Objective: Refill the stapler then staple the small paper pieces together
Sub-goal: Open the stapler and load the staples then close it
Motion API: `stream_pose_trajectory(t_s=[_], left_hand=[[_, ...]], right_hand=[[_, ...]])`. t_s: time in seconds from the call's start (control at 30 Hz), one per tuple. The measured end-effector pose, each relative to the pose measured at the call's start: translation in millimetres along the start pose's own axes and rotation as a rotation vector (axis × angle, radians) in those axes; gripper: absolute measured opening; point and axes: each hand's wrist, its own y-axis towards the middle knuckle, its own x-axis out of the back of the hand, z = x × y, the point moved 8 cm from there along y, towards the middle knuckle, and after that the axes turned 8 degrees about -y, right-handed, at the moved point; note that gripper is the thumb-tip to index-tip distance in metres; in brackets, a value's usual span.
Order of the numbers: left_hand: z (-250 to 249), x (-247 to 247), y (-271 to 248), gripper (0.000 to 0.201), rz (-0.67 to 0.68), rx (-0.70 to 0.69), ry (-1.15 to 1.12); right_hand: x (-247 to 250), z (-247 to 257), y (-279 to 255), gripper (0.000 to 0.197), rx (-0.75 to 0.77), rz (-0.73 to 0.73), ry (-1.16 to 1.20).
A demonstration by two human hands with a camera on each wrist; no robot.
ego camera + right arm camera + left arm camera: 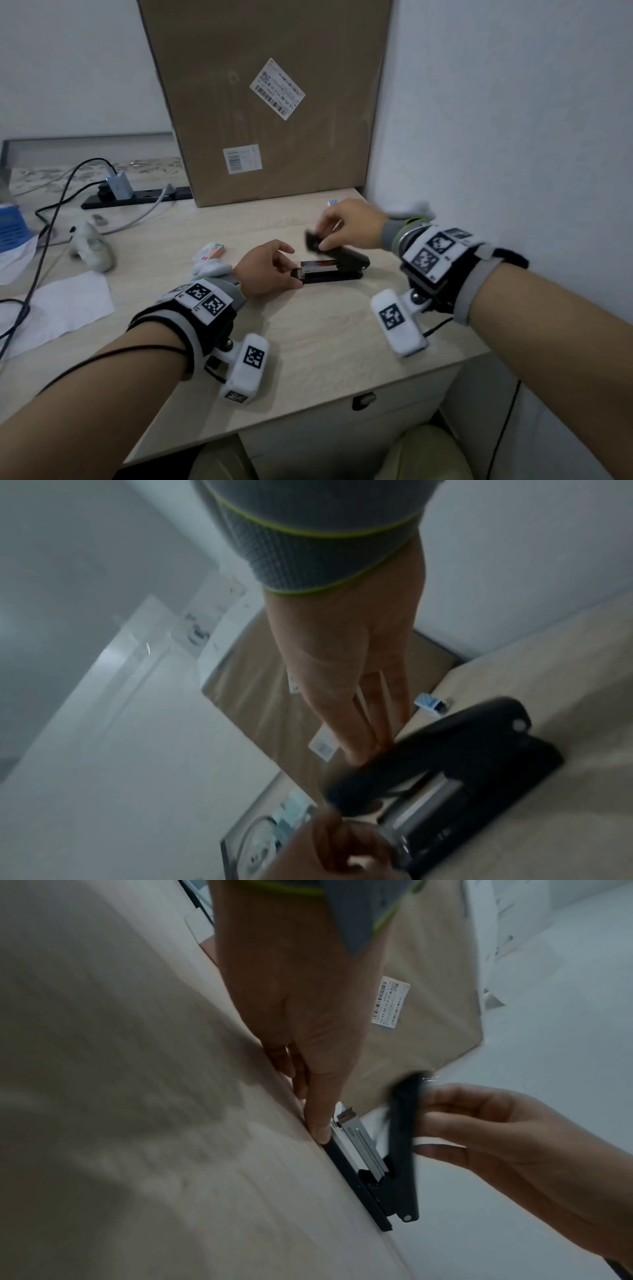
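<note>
A black stapler [346, 270] lies in the middle of the desk with its lid [313, 241] swung up. Its metal magazine [359, 1137] is exposed, with something red showing in the channel in the head view. My left hand [296, 274] pinches the front end of the stapler base against the desk. My right hand [320, 236] pinches the free end of the raised lid from above. In the right wrist view, its fingertips [369, 750] sit on the lid [428, 753], which is blurred. A small pink and green box [214, 251] lies just left of my left hand.
A large cardboard box [267, 102] leans on the wall behind the stapler. A small blue and white box [331, 202] sits at its foot. White paper [58, 308], a white device [92, 250], cables and a power strip [137, 198] lie to the left. The wall [496, 137] is close on the right.
</note>
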Motion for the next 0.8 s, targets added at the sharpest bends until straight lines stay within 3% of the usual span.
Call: stream_pose_trajectory(t_s=[0.13,0.4,0.8], left_hand=[[2,1,-1,0.062,0.005,0.015,-0.028],[5,5,0,0.061,0.029,0.000,-0.027],[8,3,6,0.062,0.077,-0.005,-0.008]], right_hand=[[-23,4,6,0.018,-0.004,0.078,-0.222],[-29,2,5,0.029,-0.029,0.140,-0.276],[-40,8,22,0.024,-0.056,0.265,-0.382]])
